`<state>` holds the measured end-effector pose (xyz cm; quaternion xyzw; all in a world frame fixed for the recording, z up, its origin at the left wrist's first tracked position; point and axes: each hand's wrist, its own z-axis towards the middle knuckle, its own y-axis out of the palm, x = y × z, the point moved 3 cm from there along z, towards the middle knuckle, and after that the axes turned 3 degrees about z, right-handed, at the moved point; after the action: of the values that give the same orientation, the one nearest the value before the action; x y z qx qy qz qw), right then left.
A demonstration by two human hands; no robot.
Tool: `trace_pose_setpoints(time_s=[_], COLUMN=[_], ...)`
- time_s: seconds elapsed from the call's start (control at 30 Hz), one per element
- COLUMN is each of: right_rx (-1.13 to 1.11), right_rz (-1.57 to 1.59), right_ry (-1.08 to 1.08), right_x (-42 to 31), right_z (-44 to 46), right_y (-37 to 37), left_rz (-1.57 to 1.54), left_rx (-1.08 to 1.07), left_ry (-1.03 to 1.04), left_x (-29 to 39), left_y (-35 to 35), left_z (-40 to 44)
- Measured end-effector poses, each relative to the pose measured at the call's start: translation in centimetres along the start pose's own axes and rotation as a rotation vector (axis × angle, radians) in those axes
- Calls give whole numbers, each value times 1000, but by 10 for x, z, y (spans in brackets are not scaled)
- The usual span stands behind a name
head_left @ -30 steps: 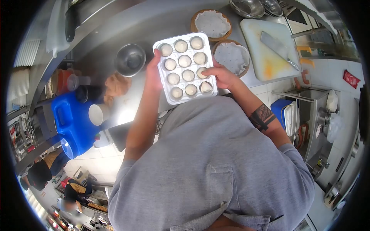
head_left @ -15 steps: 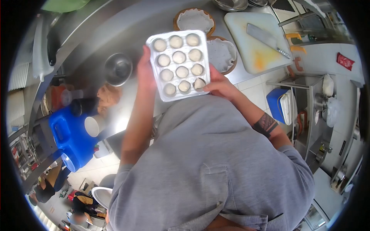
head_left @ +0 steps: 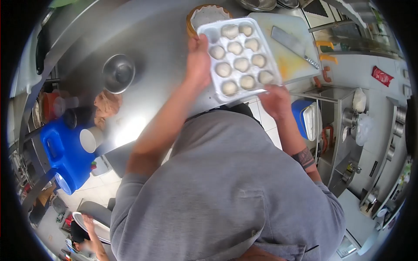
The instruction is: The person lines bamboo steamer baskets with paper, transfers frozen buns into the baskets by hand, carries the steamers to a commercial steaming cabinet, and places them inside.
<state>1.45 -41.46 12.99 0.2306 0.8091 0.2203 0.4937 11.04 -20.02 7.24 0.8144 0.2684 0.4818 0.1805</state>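
A white plastic tray (head_left: 238,55) with round cups is held up over the steel counter, slightly tilted. Several pale dough balls (head_left: 241,65) sit in its cups; the top-left cup shows no ball, and two seem pressed together beside it. My left hand (head_left: 198,63) grips the tray's left edge. At the lower right corner, my right hand (head_left: 276,101) holds the rim with its fingers. Behind the tray, a round basket lined with white paper (head_left: 210,15) is partly covered.
A steel bowl (head_left: 119,73), brown crumpled paper (head_left: 107,104), a white cup (head_left: 91,139) and a blue jug (head_left: 65,152) stand left. A knife (head_left: 292,45) lies on the cutting board (head_left: 285,26). Another person's arm (head_left: 93,235) holds a white dish (head_left: 101,230) at lower left.
The tray has moved right and tilted, now covering the second lined basket. A ball has left its top-left cup. My right hand has shifted to the lower corner. A co-worker's arm has appeared.
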Motion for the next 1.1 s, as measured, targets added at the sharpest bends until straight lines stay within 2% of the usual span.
trace_pose_setpoints(time_s=[0.07, 0.13, 0.2, 0.23, 0.27, 0.33, 0.37, 0.4, 0.47, 0.57, 0.7, 0.73, 0.8, 0.87, 0.93, 1.07, 1.1], right_rx=[52, 169, 160, 151, 153, 183, 181, 182, 156, 137, 91, 94, 76, 35, 16, -4, 68], right_rz=[-4, -87, -220, -279, -282, -679, -852, -854, -1274, -1360, -1370, -1365, -1368, -1319, -1303, -1138, -941], right_ry=[-74, -169, -178, -243, -244, -278, -305, -311, -265, -284, -347, -303, -255, -232, -171, -191, -194], right_x=[-26, -59, -90, -104, -114, -126, -127, -126, -121, -112, -121, -125, -133, -139, -147, -168, -174], right_z=[-5, -14, -21, -23, -22, -16, -10, -4, 8, 21, 36, 39, 46, 52, 58, 78, 85], right_y=[-14, -34, -35, -26, -14, 18, 33, 41, 58, 76, 78, 78, 77, 76, 73, 37, 23], left_rz=[21, 67, 463, 519, 514, 823, 819, 909, 992, 967, 1009, 1020, 1037, 1112, 1058, 1000, 999], left_rx=[-34, -67, -62, -54, -56, -175, -178, -172, -164, -152, -77, -60, -16, -67, -45, -25, -18], left_ry=[71, -5, 455, 544, 544, 769, 772, 807, 848, 875, 850, 803, 862, 903, 867, 815, 808], left_x=[-26, -38, -45, -44, -45, -33, -38, -47, -56, -60, -57, -57, -57, -59, -58, -60, -59], left_y=[7, 3, -5, -7, -9, 3, 5, 8, 13, 14, 17, 19, 20, 20, 20, 23, 23], left_z=[-10, -13, -10, -3, 4, 4, 9, 16, 25, 27, 21, 22, 26, 27, 27, 25, 24])
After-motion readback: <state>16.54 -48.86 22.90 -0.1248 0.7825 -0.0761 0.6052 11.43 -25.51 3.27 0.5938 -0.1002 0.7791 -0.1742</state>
